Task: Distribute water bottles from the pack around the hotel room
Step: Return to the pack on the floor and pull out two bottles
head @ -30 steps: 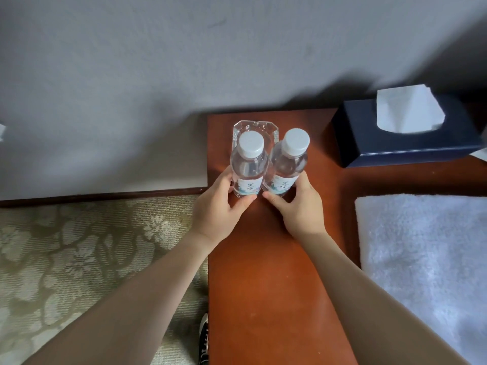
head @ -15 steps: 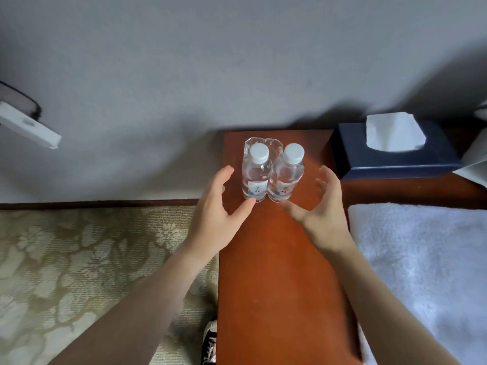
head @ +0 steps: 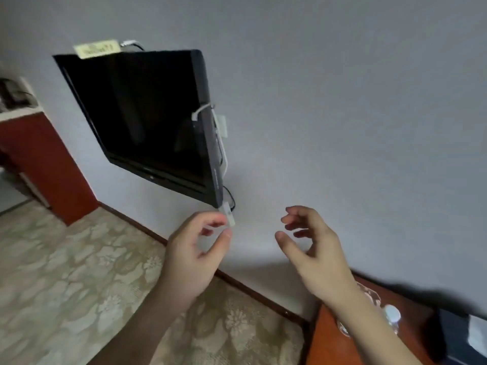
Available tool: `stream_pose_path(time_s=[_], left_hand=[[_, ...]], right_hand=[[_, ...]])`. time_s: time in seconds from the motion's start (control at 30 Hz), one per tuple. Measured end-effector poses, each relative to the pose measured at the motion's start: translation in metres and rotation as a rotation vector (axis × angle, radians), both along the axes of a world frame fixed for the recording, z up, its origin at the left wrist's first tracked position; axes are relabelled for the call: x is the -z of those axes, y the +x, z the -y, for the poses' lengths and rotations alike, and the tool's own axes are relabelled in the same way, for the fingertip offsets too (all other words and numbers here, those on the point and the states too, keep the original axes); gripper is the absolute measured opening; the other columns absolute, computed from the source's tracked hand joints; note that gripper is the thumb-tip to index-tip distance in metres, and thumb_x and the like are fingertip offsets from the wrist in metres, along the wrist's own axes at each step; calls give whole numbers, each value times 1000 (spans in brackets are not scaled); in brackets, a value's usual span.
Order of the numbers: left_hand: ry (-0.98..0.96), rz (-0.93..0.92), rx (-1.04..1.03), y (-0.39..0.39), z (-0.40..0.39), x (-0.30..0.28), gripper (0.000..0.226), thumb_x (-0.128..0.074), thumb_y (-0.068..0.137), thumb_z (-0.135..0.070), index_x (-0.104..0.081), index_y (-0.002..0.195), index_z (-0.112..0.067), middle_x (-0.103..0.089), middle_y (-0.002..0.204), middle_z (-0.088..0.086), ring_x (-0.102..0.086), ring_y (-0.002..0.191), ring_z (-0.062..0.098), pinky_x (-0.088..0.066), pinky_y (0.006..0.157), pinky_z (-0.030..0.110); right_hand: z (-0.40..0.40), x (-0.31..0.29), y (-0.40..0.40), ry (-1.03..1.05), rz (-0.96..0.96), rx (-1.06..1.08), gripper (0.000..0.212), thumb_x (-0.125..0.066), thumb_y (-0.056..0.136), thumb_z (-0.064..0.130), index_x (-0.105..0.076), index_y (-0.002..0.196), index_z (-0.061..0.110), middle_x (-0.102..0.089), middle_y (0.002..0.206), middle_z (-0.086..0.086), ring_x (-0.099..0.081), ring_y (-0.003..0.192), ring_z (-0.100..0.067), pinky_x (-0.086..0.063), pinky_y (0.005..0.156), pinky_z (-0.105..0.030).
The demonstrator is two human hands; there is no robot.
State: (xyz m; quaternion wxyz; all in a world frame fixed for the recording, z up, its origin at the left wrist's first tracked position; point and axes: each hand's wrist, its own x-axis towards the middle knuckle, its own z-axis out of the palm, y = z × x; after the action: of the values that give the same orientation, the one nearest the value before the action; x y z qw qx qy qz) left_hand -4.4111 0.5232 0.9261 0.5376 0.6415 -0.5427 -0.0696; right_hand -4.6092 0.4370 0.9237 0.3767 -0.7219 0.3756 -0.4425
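Bottles [head: 391, 314] on table [head: 326, 346], below and clear of right grip [head: 313, 248]

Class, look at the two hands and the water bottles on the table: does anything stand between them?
Only the person's own right forearm crosses in front of the water bottles. The left hand and right hand hang raised, empty, above the table; nothing else visible intervenes.

Both your forearms reach forward and up, bare to past the wrist. Your left hand [head: 193, 252] is raised with fingers loosely curled toward the thumb, gripping nothing as far as the blur allows. Your right hand [head: 313, 255] hangs level with it, well apart, fingers relaxed and half-curled, thumb out, empty.
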Motion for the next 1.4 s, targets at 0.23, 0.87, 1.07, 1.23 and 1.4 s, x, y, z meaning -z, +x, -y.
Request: stream_pose_path(time_s=[0.23,0.87,1.07,1.23,1.4], left_hand=[[-211,-30,-353,153,-130,-102,15,-66,78,-41,-68,92,-35,-71,96,-11,-65,84,13,-53,73,28],[-347,106,-801,473,-362,-160,13,-60,77,-40,-66,88,-38,-71,91,-13,-67,84,9,-48,76,14],[-354,96,-823,573,-338,-146,13,-61,77,-37,-66,89,-34,-71,90,-11,-67,83,9,-47,76,14],[-365,55,-871,680,-302,-142,19,-63,75,-39,-68,88,-25,-70,89,-7,-63,68,12,-51,66,28],[-344,108,-961,790,-277,-164,18,-63,76,-38,-69,88,-27,-72,91,-7,-68,85,14,-49,76,15]], right_hand=[[-70,-98,178,-156,34,-392,28,-71,81,35,-57,104,44,-66,96,11,-62,92,-14,-50,63,-26],[-246,-160,623,-269,194,-958,30,-72,85,21,-61,106,38,-68,99,22,-66,94,-4,-49,82,-15],[-225,-154,749,-225,285,-1007,28,-71,86,20,-61,106,38,-69,97,17,-66,93,-7,-50,82,-18],[-191,-144,870,-193,366,-1082,26,-70,87,20,-62,107,35,-71,94,10,-67,94,-9,-51,83,-19],[-173,-163,990,-183,422,-1160,24,-62,80,43,-62,103,41,-70,97,13,-68,94,-13,-52,82,-23]])
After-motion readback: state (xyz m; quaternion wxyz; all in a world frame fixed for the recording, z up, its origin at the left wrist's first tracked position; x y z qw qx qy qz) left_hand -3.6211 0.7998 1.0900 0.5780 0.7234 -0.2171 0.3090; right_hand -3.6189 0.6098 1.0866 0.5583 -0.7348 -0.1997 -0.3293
